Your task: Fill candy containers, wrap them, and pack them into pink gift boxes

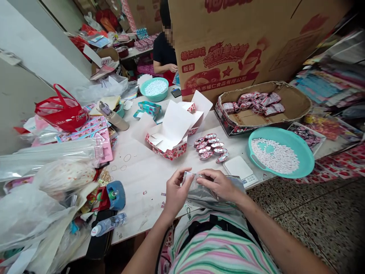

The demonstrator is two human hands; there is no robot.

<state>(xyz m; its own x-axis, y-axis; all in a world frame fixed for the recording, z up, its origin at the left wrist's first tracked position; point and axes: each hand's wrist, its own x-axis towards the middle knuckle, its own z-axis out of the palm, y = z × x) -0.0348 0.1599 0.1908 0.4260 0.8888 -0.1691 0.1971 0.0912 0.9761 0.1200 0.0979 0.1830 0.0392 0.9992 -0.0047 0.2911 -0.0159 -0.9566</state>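
Both hands are close together at the table's front edge, above my lap. Thumb and fingers of my left hand pinch a small whitish piece, possibly a corner of film. My right hand has its fingers closed at the edge of a silvery plastic bag, which lies across my lap under both hands. What exactly sits between the right fingertips is partly hidden. Just beyond the hands, several small pink-and-black wrapped packs stand in a cluster. A flat white scale lies to their right.
Open red-patterned display boxes stand mid-table. At right are a teal basin of white pellets and a cardboard tray holding wrapped packs. A tape dispenser and water bottle lie left. Behind a large carton, another person works.
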